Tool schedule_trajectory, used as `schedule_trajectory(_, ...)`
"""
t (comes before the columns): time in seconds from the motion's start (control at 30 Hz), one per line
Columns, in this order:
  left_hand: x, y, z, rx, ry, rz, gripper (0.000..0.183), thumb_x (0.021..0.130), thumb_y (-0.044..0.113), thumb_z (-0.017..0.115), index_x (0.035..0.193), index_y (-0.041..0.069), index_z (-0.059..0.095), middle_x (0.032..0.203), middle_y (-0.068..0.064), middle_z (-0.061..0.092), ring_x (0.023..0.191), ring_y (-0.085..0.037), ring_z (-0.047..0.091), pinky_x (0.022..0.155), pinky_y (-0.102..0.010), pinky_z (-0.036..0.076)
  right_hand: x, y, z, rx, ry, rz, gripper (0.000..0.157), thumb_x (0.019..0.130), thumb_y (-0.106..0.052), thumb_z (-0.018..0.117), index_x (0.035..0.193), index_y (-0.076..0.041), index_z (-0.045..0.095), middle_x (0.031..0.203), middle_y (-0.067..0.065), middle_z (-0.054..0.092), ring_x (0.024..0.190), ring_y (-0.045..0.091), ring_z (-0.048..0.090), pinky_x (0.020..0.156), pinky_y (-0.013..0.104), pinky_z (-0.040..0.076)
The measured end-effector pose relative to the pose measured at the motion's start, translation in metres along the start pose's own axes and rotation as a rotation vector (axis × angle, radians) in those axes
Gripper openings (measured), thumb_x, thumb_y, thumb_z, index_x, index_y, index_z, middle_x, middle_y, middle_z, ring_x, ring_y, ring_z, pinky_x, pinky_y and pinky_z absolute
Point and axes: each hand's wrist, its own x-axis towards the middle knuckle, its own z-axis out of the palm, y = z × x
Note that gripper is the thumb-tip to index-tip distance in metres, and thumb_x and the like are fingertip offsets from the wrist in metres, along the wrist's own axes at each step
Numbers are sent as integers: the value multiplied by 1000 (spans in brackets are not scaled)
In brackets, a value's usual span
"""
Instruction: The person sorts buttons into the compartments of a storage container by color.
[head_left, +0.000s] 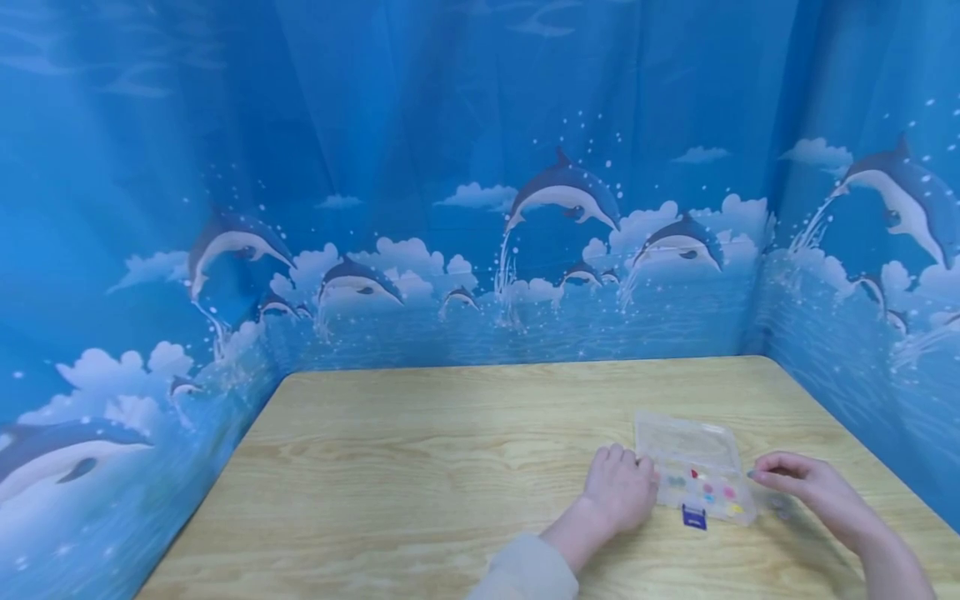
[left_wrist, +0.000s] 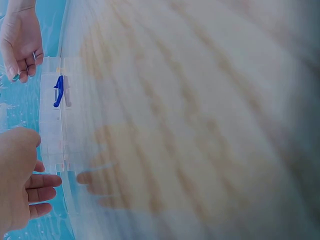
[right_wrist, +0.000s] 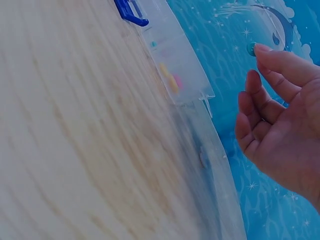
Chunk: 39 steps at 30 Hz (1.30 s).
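Note:
A clear plastic compartment box (head_left: 675, 497) lies on the table with its lid (head_left: 690, 442) raised at the far side. Several small coloured pieces, red, pink, yellow, blue and green, show inside. A dark blue latch (head_left: 694, 517) sticks out at its near edge. My left hand (head_left: 621, 487) rests at the box's left end, its fingers mostly straight in the left wrist view. To the right of the box, my right hand (right_wrist: 282, 100) pinches a small round green bead (right_wrist: 251, 49) between thumb and forefinger, above the table level.
Some small clear pieces (head_left: 780, 505) lie on the wood-grain table (head_left: 420, 467) just right of the box, below my right hand. A blue curtain (head_left: 420, 167) printed with dolphins hangs behind the table and along both sides.

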Motion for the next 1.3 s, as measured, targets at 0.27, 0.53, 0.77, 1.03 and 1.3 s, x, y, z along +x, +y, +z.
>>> schedule_trajectory(0.27,0,0,0,-3,4,0,28,96,48,37,106,27,53,91,10,52,80,-7,40,77,-24,34,5,-8,4,-5,-87,9,20,91,-14,58,97,4,60,92,-10,60,83,-2,49,68,23,40)
schedule_trajectory(0.53,0,0,0,-10,10,-2,27,96,48,38,105,28,53,91,11,52,80,-7,41,77,-24,34,8,-10,10,-1,-171,-110,9,88,-9,61,89,0,64,85,-10,61,77,2,53,61,25,43)
schedule_trajectory(0.77,0,-1,0,-13,0,-2,28,96,49,38,107,28,53,93,11,53,82,-7,41,79,-24,34,12,-12,18,-27,-191,-142,9,87,-9,62,88,-1,63,83,-6,59,76,3,51,60,25,42)
schedule_trajectory(1.03,0,-1,-1,-4,-15,2,29,96,49,37,109,28,52,92,11,52,80,-6,40,78,-23,34,14,-15,22,-49,-222,-68,14,88,-13,62,91,0,62,84,-1,56,75,4,49,62,24,40)
schedule_trajectory(1.3,1,-1,0,-19,-21,-4,30,96,49,37,111,28,52,95,11,53,82,-6,41,80,-23,35,14,-18,23,-95,-192,-97,13,86,-14,64,90,-1,64,82,-2,56,75,2,48,62,24,40)
